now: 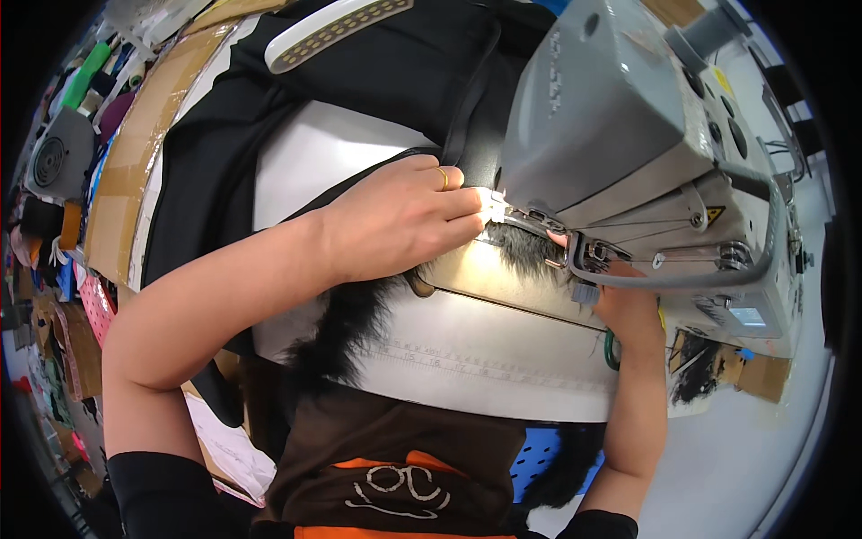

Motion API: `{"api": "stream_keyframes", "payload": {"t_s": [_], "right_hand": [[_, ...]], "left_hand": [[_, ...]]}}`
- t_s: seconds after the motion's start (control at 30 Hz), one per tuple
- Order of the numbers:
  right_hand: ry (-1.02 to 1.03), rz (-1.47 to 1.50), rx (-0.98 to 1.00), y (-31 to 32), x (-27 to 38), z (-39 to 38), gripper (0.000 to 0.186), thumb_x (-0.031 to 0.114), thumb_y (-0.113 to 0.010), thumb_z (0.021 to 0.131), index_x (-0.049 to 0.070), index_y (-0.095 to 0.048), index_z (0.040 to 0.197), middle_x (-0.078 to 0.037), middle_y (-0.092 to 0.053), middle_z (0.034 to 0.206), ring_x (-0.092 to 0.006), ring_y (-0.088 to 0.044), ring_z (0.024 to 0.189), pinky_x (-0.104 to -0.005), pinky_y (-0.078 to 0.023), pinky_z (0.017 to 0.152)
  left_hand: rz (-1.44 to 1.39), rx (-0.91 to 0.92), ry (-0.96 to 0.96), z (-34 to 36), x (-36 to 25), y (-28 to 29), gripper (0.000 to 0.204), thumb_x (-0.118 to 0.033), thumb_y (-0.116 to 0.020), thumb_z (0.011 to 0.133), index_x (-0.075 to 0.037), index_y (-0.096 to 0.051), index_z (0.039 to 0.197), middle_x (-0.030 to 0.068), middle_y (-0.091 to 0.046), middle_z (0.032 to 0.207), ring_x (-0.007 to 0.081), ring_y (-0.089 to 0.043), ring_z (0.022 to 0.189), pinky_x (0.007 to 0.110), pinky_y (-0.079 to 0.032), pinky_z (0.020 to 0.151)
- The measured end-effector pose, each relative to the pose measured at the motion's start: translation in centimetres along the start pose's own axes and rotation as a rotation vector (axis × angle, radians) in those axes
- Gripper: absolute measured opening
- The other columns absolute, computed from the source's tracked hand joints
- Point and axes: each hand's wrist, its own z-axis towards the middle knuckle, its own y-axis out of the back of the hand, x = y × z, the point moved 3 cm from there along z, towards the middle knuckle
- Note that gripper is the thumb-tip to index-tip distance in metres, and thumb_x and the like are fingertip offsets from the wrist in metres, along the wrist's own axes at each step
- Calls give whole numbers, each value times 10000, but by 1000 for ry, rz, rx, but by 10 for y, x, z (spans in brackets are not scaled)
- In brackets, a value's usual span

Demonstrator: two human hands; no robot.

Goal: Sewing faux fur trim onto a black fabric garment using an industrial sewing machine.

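Note:
A grey sewing machine (602, 117) stands at the right, its lit needle area near the middle. Beside that area, my left hand (404, 216) is closed, fingertips pinched on the edge of black fabric with fur trim; a ring is on one finger. The black fur trim (346, 332) hangs below this hand, and more of it lies under the machine head. Behind the metal guard, my right hand (628, 292) reaches in next to the fur; one fingertip shows, the other fingers are mostly hidden. Black cloth (386, 81) spreads over the table behind my left hand.
The pale sewing table (503, 359) has a printed ruler along its near side. A white lamp with small LEDs (341, 31) hangs over the cloth. Cardboard (148, 153) edges the left. Below is a blue perforated container (534, 463) with black fur beside it.

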Motion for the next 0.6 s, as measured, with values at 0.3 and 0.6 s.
{"api": "stream_keyframes", "payload": {"t_s": [0.3,0.6], "right_hand": [[-351,71,298,-2,-6,-4,281,328,-697,1013,94,-849,1043,-106,-834,946,-309,-805,875,-405,-632,856],[-118,-16,131,-5,-9,-9,201,271,-740,978,79,-781,1022,-191,-744,882,-431,-719,793,-520,-567,676]], "left_hand": [[70,15,6,-1,2,-4,124,-149,-696,906,-113,-677,1024,-12,-650,1065,168,-656,1023,331,-529,870],[122,2,6,1,1,-5,80,-160,-691,913,-126,-676,983,-10,-654,1053,170,-659,1020,328,-530,858]]}}
